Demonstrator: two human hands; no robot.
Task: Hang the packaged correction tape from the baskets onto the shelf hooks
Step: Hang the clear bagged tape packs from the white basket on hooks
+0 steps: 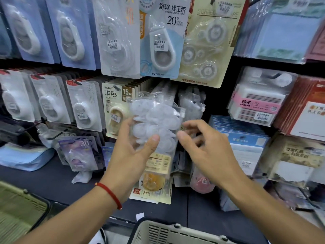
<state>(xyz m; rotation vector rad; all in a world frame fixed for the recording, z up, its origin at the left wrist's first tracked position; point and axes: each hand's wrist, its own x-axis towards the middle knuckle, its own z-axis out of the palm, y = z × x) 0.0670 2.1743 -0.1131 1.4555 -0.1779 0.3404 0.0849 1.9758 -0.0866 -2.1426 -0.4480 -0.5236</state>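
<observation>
A clear pack of correction tape is held up before the shelf display.

The pack is clenched in the left hand, thumb pressed on its front, level with the middle row of hanging packs. The right hand is kept just beside the pack's right edge, fingers spread and curled, its grip released and nothing grasped. A grey basket is seen at the bottom edge.

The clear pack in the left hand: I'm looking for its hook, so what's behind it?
Behind the clear pack in the left hand hangs a row of carded packs. Any hook there is covered.
</observation>
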